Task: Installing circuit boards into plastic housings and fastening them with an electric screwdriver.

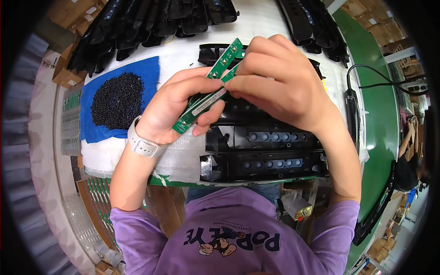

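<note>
Two narrow green circuit boards (200, 111) are held above the table between my hands, one crossing close to the other. My left hand (176, 98), with a pale watch strap at the wrist, is closed around them, thumb on top. With fingers pinched, my right hand (275, 80) grips the boards near their middle; its fingertips partly hide them. The far board end (225, 58) points up and right, showing metal contacts. Below my hands lie long black plastic housings (270, 137) with rows of pale round spots; my right hand and forearm cover part of them.
On the left, a blue cloth (151, 71) carries a heap of small black screws (117, 101). More black housings (178, 16) are stacked at the far side, others (316, 27) at far right. A black corded tool (352, 112) lies at the right table edge, its cable running right.
</note>
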Action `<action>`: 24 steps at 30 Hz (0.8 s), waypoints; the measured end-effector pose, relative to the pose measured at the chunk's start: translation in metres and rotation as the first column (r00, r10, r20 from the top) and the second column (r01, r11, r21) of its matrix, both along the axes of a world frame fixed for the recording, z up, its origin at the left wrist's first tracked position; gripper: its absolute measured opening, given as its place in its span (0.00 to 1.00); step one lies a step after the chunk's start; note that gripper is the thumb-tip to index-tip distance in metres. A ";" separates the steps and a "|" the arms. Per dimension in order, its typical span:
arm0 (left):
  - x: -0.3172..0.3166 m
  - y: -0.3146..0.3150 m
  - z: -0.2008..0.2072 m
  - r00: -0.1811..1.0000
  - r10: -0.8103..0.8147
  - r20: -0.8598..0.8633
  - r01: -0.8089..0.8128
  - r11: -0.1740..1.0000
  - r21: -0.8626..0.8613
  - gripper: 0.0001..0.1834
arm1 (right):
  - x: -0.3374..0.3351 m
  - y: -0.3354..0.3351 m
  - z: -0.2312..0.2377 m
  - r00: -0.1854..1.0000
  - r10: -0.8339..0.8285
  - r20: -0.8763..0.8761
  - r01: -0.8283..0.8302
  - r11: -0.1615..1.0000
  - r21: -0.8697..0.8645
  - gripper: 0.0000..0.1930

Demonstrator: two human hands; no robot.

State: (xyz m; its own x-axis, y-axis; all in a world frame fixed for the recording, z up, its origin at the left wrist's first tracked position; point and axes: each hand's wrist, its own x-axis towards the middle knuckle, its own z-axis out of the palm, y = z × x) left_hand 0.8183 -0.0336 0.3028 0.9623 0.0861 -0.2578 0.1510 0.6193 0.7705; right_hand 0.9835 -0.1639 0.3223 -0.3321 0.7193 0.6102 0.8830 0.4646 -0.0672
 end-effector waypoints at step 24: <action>0.010 0.002 -0.012 0.944 0.323 0.060 -0.316 0.841 0.440 0.17 | 0.013 -0.056 -0.038 0.909 -0.399 -0.124 0.319 0.855 -0.410 0.04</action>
State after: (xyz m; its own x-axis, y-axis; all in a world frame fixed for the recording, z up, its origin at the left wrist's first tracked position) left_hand 0.8281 -0.0318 0.2903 0.8581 0.4954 -0.1354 0.0176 0.2350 0.9718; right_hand 0.9960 -0.2195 0.2841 0.0923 0.9501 0.2980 0.9324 0.0226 -0.3608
